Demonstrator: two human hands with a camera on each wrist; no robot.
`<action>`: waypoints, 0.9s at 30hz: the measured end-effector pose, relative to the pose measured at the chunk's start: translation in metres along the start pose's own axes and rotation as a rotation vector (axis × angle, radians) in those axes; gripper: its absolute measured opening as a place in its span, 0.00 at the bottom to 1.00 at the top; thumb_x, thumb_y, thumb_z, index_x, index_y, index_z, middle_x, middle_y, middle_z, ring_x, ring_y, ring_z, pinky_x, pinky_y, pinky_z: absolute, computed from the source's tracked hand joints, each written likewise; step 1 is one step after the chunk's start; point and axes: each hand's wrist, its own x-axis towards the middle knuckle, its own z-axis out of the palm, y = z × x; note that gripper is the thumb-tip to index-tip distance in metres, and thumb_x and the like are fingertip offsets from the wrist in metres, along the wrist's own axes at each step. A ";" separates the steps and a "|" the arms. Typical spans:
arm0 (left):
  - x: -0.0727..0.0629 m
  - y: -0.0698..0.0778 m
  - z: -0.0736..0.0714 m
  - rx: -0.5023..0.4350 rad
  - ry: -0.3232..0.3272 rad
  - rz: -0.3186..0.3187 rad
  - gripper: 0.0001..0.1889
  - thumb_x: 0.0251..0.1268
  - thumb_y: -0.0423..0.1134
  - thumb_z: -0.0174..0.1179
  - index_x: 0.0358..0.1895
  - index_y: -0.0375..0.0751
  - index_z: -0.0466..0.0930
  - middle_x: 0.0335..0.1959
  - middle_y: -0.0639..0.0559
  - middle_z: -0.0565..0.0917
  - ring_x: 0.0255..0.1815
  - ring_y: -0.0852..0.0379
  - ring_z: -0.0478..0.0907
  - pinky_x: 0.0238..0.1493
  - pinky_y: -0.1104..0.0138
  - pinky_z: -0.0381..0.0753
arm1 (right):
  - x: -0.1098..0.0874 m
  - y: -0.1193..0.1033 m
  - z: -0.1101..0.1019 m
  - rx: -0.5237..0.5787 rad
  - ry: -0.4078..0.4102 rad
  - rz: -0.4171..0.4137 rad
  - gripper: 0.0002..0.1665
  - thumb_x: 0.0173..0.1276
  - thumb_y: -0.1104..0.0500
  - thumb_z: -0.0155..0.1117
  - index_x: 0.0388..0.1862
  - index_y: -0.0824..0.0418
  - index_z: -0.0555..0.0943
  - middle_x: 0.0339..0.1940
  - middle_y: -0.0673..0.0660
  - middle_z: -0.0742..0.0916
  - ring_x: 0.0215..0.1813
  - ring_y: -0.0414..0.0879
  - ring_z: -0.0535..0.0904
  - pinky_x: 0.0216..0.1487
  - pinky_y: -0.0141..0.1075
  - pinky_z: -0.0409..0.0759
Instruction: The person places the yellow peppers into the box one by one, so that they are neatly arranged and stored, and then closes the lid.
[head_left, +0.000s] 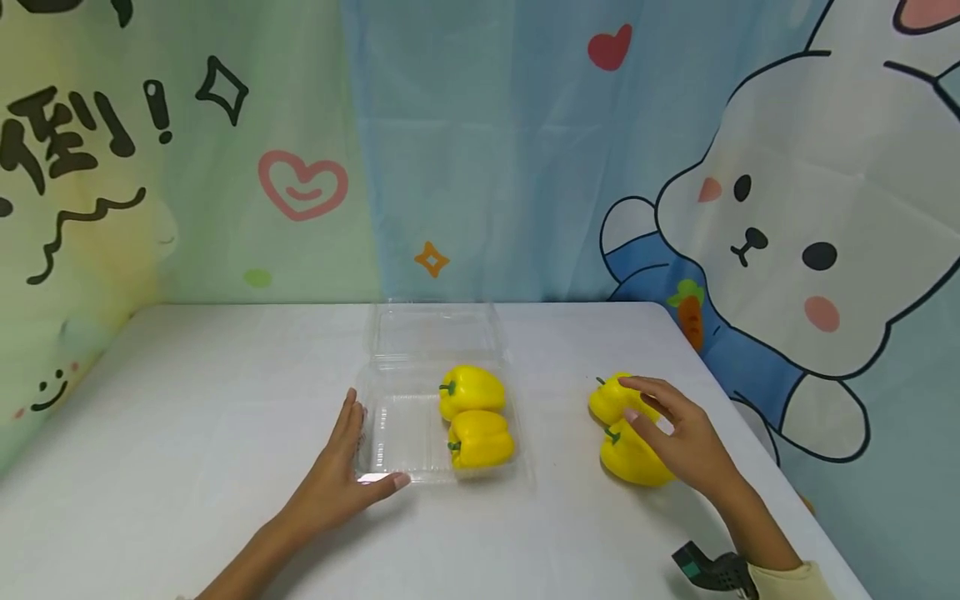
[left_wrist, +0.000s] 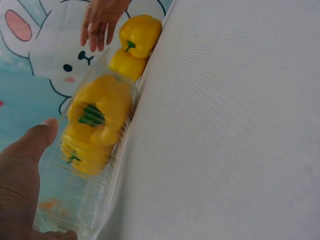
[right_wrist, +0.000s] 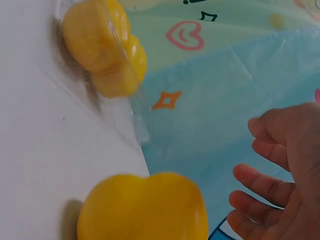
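Note:
A clear plastic clamshell container (head_left: 401, 433) lies with its lid (head_left: 435, 332) folded back. Two yellow bell peppers (head_left: 480, 439) sit in its right half, one behind the other, green stems facing left. My left hand (head_left: 347, 471) rests at the container's front left corner, fingers straight along the left side and thumb at the front edge. To the right, two more yellow bell peppers (head_left: 636, 454) lie on the table close together. My right hand (head_left: 686, 433) hovers over this pair, fingers loosely bent; the right wrist view shows nothing between its fingers (right_wrist: 262, 182).
A white cloth covers the table (head_left: 195, 433). Behind it hangs a printed curtain (head_left: 480, 167) with a large cartoon rabbit (head_left: 795, 208) on the right. A dark strap-like device (head_left: 712, 571) is on the right wrist, by a pale sleeve (head_left: 791, 582).

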 end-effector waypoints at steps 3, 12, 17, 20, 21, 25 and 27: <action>0.000 0.000 -0.001 0.005 -0.001 -0.007 0.65 0.48 0.65 0.70 0.77 0.32 0.39 0.79 0.50 0.32 0.77 0.43 0.40 0.70 0.44 0.51 | -0.006 0.006 -0.005 -0.020 -0.003 0.017 0.22 0.69 0.64 0.63 0.62 0.61 0.76 0.61 0.59 0.78 0.64 0.48 0.71 0.59 0.19 0.64; 0.000 0.001 -0.003 0.016 0.007 0.006 0.64 0.49 0.65 0.69 0.77 0.31 0.40 0.79 0.49 0.33 0.77 0.41 0.42 0.69 0.43 0.52 | -0.023 0.026 -0.011 -0.017 -0.039 0.075 0.27 0.69 0.62 0.65 0.65 0.65 0.72 0.64 0.63 0.75 0.61 0.20 0.61 0.57 0.15 0.61; 0.000 0.001 -0.003 0.013 0.004 0.014 0.64 0.49 0.65 0.69 0.76 0.30 0.40 0.79 0.49 0.33 0.77 0.41 0.43 0.69 0.44 0.52 | -0.031 0.032 -0.014 -0.016 -0.079 0.130 0.32 0.66 0.62 0.68 0.68 0.65 0.69 0.66 0.64 0.72 0.67 0.44 0.66 0.56 0.14 0.60; 0.000 0.001 -0.003 0.010 0.005 0.012 0.64 0.48 0.65 0.69 0.76 0.30 0.40 0.79 0.50 0.33 0.77 0.41 0.43 0.69 0.44 0.52 | -0.033 0.034 -0.015 -0.019 -0.104 0.175 0.38 0.65 0.59 0.69 0.71 0.65 0.65 0.68 0.65 0.70 0.65 0.61 0.67 0.55 0.13 0.60; 0.000 0.001 -0.003 0.009 0.005 0.010 0.64 0.48 0.65 0.70 0.77 0.30 0.40 0.79 0.52 0.32 0.77 0.41 0.43 0.69 0.44 0.52 | -0.033 0.035 -0.015 -0.020 -0.114 0.191 0.40 0.65 0.58 0.70 0.72 0.64 0.64 0.69 0.66 0.69 0.65 0.63 0.67 0.54 0.13 0.60; 0.000 0.000 -0.002 0.005 0.003 0.009 0.65 0.48 0.65 0.70 0.77 0.30 0.40 0.79 0.52 0.32 0.77 0.41 0.43 0.69 0.44 0.53 | -0.036 0.040 -0.016 -0.031 -0.151 0.248 0.49 0.63 0.55 0.72 0.76 0.62 0.56 0.70 0.68 0.68 0.65 0.65 0.68 0.56 0.16 0.64; 0.000 0.000 -0.002 0.001 -0.002 0.003 0.65 0.47 0.66 0.70 0.77 0.31 0.40 0.79 0.54 0.31 0.77 0.42 0.42 0.69 0.44 0.53 | -0.038 0.042 -0.016 -0.024 -0.173 0.272 0.53 0.61 0.55 0.73 0.78 0.61 0.53 0.69 0.69 0.68 0.65 0.66 0.68 0.58 0.22 0.67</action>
